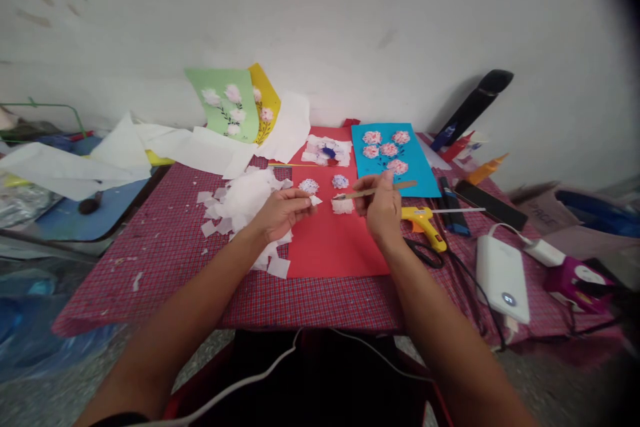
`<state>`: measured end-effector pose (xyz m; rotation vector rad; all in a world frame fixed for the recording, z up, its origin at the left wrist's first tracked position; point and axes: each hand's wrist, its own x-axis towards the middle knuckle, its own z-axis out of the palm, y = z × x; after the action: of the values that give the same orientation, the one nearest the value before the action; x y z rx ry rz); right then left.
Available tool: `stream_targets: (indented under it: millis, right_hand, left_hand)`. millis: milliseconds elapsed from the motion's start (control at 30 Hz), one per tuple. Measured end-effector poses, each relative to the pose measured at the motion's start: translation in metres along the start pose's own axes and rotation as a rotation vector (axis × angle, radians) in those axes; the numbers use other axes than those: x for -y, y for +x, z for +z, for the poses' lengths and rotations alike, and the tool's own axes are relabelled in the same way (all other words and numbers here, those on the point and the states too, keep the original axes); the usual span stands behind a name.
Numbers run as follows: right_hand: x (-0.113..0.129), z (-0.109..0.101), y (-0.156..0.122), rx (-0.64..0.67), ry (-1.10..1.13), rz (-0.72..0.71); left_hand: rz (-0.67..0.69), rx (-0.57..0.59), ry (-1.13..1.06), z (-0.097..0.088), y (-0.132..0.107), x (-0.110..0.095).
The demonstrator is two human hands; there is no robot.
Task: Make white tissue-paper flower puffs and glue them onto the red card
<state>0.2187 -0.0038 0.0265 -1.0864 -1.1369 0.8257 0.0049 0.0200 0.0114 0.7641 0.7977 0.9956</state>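
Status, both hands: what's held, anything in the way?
Left hand pinching white tissue scrap. Right hand holding wooden stick over red card. Yellow glue gun just beside right hand, not touching.

Plaid tablecloth (150, 240) under red card (325, 247), tissue scraps (245, 197)

Only readable print: dark capitals on the cardboard box (546, 215) at far right, roughly "PRICE", blurred, so not certain. White power bank (502, 279), yellow hot glue gun (424, 225), wooden stick (380, 191): no legible markings at this resolution
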Motion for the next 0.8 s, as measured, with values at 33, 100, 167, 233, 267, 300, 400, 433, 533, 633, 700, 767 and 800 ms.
stream_targets:
  millis: [33, 100, 167, 233, 267, 300, 400, 433, 533, 633, 700, 767, 800]
  right_hand:
    - [0.0012, 0.0008, -0.0003, 0.012, 0.031, 0.01]
    - [0.0042, 0.0038, -0.0024, 0.064, 0.075, -0.005]
    - [0.0065, 0.0072, -0.005, 0.138, 0.074, -0.027]
    - [0.0067, 0.0094, -0.007, 0.191, 0.049, -0.039]
    - [0.0059, 0.0098, -0.0076, 0.205, 0.037, -0.044]
    - [0.0047, 0.0099, -0.0079, 0.213, 0.028, -0.049]
    - [0.0, 0.009, -0.0078, 0.225, 0.027, -0.063]
    - [-0.0011, 0.0087, -0.0077, 0.23, 0.03, -0.064]
    - [-0.0026, 0.0088, -0.0079, 0.247, 0.021, -0.071]
    - [-0.0021, 0.0096, -0.0086, 0.267, 0.0, -0.076]
    - [-0.0019, 0.01, -0.0091, 0.28, -0.005, -0.079]
    - [-0.0024, 0.0101, -0.0094, 0.296, -0.018, -0.09]
    - [-0.0028, 0.0101, -0.0094, 0.304, -0.027, -0.099]
  left_hand:
    - [0.004, 0.002, -0.003, -0.0001, 0.0001, -0.0001]
    - [0.007, 0.009, -0.003, -0.0005, 0.0, 0.0002]
    - [0.01, 0.009, -0.003, -0.0006, -0.0001, 0.0005]
    - [0.007, 0.013, -0.002, -0.0001, -0.0003, 0.0005]
    - [0.005, 0.017, -0.002, 0.0003, -0.0005, 0.0003]
    - [0.003, 0.02, -0.003, 0.0009, -0.0007, 0.0]
    - [0.002, 0.013, -0.011, 0.0025, -0.0013, -0.001]
    - [0.0, 0.007, -0.014, 0.0029, -0.0015, -0.0012]
    - [-0.009, -0.003, -0.015, 0.0031, -0.0018, -0.0013]
    - [-0.011, 0.005, -0.011, 0.003, -0.0019, -0.001]
    - [-0.012, 0.009, -0.003, 0.0033, -0.0019, -0.001]
    - [-0.016, 0.01, 0.001, 0.0036, -0.0018, -0.0011]
    - [-0.017, 0.01, -0.001, 0.0037, -0.0018, -0.0011]
